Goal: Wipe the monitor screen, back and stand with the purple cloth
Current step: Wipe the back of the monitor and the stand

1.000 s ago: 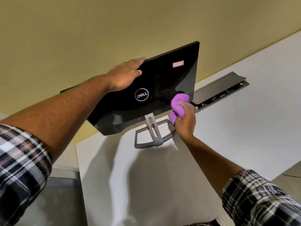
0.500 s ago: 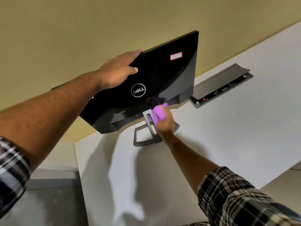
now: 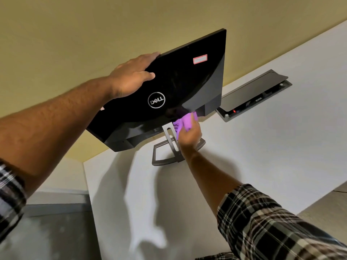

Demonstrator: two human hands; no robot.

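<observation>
A glossy black monitor (image 3: 180, 87) stands with its back toward me, a silver logo in the middle and a small red-edged label near the top right. My left hand (image 3: 131, 77) grips its top edge, thumb lying on the back panel and fingers over the rim. My right hand (image 3: 188, 136) holds the bunched purple cloth (image 3: 183, 121) against the lower edge of the back, just right of the grey stand neck (image 3: 170, 136). The open rectangular stand base (image 3: 163, 157) rests on the white desk (image 3: 262, 147). The screen side is hidden.
A grey flip-up cable box (image 3: 253, 96) with a small red light is set into the desk right of the monitor. A yellow wall (image 3: 93, 25) rises behind. The desk's left edge drops to a grey floor (image 3: 47, 231).
My right hand has carried the cloth from the right part of the back down and left to the lower edge by the stand neck. My left hand keeps its hold on the top edge.
</observation>
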